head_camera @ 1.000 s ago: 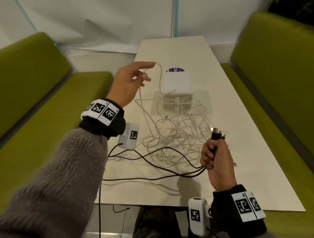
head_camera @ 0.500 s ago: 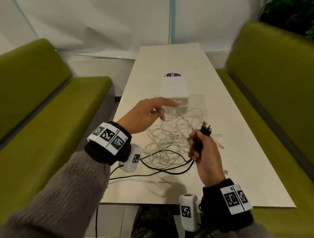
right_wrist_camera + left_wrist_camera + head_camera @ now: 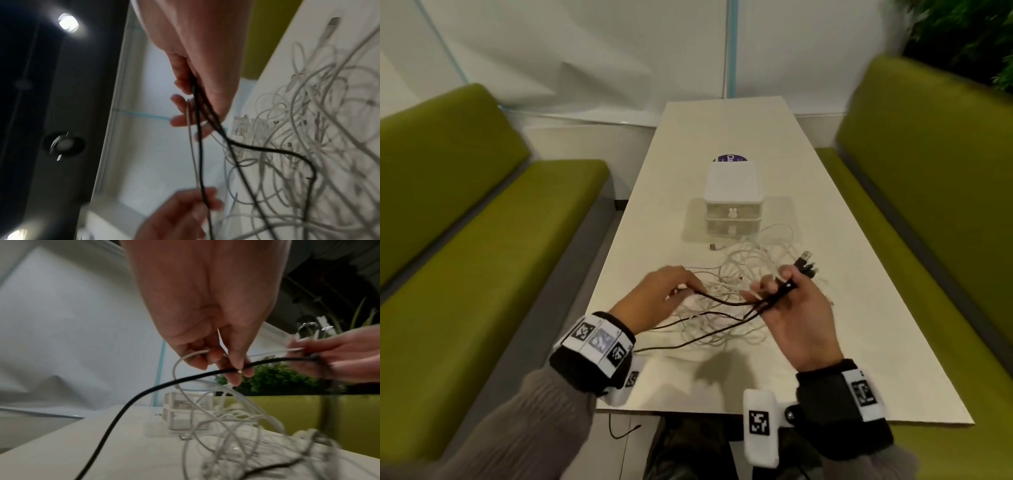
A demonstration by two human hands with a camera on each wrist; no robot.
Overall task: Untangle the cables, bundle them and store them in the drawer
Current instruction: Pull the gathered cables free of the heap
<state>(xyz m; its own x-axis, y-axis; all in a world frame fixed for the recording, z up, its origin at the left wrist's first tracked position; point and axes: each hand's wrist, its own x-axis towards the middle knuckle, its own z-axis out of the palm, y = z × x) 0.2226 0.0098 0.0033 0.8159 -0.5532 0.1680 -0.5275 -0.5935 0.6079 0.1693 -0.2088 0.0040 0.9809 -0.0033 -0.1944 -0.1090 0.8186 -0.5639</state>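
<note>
Step, as we judge it: untangling, freeing the black cable from the white ones. Left hand (image 3: 658, 297): fingertips pinch the black cable (image 3: 726, 300) and a white strand. White tangle (image 3: 748, 274): on the table (image 3: 859, 325), before the drawers (image 3: 732, 214). Right hand (image 3: 799, 318): fingers curled round the black plug end. Next: we draw the black length clear.

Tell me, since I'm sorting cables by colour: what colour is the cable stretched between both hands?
Black cable; the left wrist view shows it best.
</note>
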